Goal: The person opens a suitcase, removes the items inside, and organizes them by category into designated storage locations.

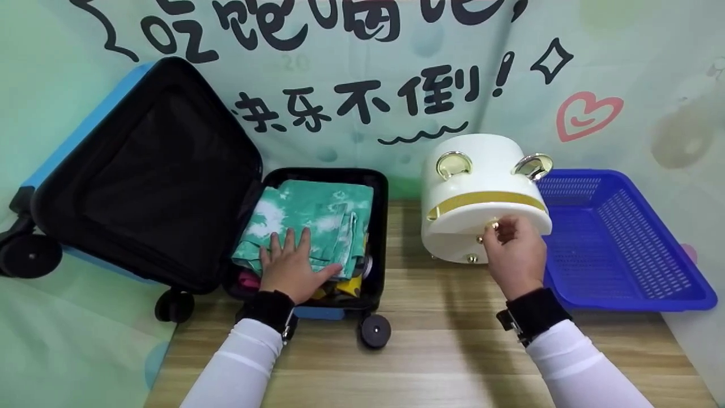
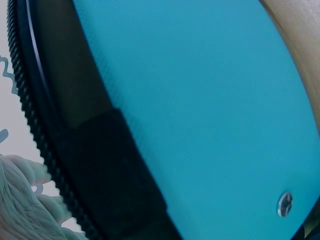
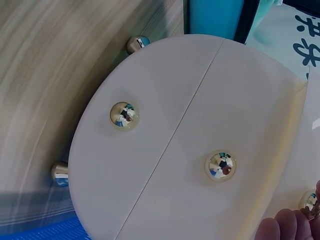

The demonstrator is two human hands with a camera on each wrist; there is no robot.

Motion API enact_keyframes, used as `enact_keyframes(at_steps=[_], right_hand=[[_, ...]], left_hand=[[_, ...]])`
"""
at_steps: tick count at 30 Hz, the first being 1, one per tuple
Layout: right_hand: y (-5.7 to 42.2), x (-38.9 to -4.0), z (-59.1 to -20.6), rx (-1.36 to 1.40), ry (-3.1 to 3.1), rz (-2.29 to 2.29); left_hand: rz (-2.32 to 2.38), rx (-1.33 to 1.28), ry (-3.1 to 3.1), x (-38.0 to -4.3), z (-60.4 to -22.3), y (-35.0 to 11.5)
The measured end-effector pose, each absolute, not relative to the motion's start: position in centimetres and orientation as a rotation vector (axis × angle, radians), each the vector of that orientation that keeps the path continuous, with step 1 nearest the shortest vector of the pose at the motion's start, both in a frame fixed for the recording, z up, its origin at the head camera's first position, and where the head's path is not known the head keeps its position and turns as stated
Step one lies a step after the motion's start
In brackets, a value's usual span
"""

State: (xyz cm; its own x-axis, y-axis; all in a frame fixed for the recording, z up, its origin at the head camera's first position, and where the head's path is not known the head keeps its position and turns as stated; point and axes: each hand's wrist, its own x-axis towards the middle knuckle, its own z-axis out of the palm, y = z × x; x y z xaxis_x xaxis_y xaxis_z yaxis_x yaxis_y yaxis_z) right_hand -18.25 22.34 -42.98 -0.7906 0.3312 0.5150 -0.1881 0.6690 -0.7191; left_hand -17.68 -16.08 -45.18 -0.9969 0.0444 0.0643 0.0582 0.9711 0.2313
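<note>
My left hand [image 1: 291,266] rests with spread fingers on a folded green-and-white cloth [image 1: 317,198] in the open suitcase [image 1: 382,226]. Yellow and pink items peek out beneath the cloth. In the left wrist view, the suitcase's blue shell [image 2: 200,110] fills most of the picture and covers part of the hand [image 2: 25,200]. On the right, my right hand [image 1: 516,258] pinches a gold knob [image 1: 495,225] on a white drum-shaped box [image 1: 481,153] with gold ears. The box's upper front panel leans outward, showing a gold band [image 1: 487,198]. Other gold knobs [image 3: 220,166] dot its front.
The suitcase lid [image 1: 153,164] stands raised at the left, its black wheels [image 1: 375,331] jutting out. A blue plastic basket [image 1: 674,266] sits right of the box, close by it. Everything stands on a wood-grain table [image 1: 430,351] before a printed backdrop [image 1: 351,136].
</note>
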Motion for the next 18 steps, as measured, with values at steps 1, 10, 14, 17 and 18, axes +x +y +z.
enact_keyframes(at_steps=[1,10,14,17,18], right_hand=[[22.4,-18.1,-43.0,-0.105,-2.238,1.057],[22.4,-16.5,-43.4,-0.098,-2.209,1.048],[22.3,-15.7,-43.6,-0.097,-2.206,1.073],[22.2,-15.2,-43.8,-0.088,-2.204,1.081],[22.1,-15.0,-43.9,-0.085,-2.203,1.079]], left_hand=[[-0.363,-0.08,-3.062,-17.7,-45.2,-16.1],[-0.373,-0.073,-3.062,-17.5,-45.1,-16.3],[-0.37,-0.073,-3.056,-17.5,-45.1,-16.3],[-0.369,-0.07,-3.053,-17.5,-45.2,-16.3],[-0.367,-0.069,-3.053,-17.5,-45.2,-16.3]])
